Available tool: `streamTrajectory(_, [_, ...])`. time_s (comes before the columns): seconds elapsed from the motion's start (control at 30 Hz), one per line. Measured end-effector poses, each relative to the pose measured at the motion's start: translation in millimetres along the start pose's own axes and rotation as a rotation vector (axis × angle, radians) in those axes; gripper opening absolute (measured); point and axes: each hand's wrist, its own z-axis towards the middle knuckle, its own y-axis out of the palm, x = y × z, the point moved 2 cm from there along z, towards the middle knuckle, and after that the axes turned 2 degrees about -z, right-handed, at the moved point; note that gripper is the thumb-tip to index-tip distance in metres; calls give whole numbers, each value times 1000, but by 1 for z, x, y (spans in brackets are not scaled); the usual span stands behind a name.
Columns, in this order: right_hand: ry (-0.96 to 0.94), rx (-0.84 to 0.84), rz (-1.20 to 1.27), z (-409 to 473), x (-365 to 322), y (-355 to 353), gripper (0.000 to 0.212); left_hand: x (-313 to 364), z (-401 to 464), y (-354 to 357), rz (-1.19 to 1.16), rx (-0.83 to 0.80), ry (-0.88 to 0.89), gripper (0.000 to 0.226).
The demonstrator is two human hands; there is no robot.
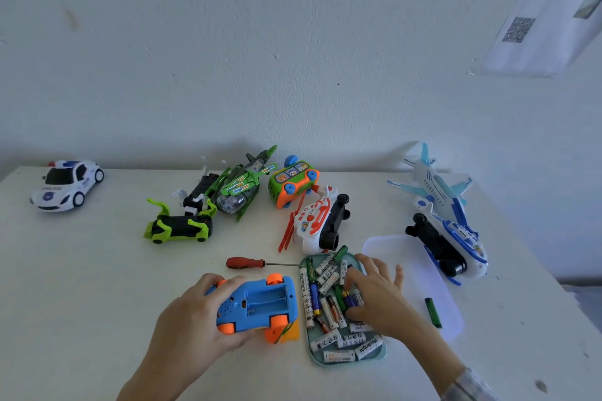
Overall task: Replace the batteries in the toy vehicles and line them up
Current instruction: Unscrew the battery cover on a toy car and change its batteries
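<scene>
Judging by its looks, the blue car (257,304) is light, hollow, stiff plastic, easy to hold by its sides; its smooth shell could slip, and the orange wheels would roll under a grip, so the body is the better hold. It lies belly-up near the front edge of the table (97,270), battery bay open and seemingly empty.

Spread along the back edge are the other toys: a plane (436,189) at the right, a blue-and-white helicopter (456,244) just before it, a red-and-white one (314,225) and a green one (241,190) midway, a bus (293,181), a green-and-black car (179,228), and a police car (66,185) at the far left. All look equally light; rotor blades and wings seem the fragile parts.

A tray (379,355) right of the blue car holds the batteries (325,296): small, hard, smooth cylinders, dense for their size and apt to roll, best pinched across the middle. One green battery (433,312) lies on a pale lid (407,257) further right. A screwdriver (246,263) rests behind the car.

The left hand (198,312) holds the blue car, fingers curled round its left side. The right hand (374,296) reaches into the tray, thumb and forefinger closing on a purple battery (350,299), the other fingers loosely spread.
</scene>
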Motion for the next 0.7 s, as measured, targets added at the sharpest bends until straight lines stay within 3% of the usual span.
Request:
streamTrajectory(0.4, [10, 213, -89, -12, -10, 7, 23, 3, 1, -2, 26, 18, 32, 81])
streamTrajectory(0.57, [-7, 228, -184, -15, -13, 11, 42, 3, 1, 0, 19, 0, 27, 82])
streamTrajectory(0.63, [0, 265, -137, -20, -18, 7, 33, 3, 1, 0, 14, -4, 30, 81])
streamTrajectory(0.7, [-6, 337, -14, -27, -24, -5, 11, 3, 1, 0, 15, 7, 39, 81])
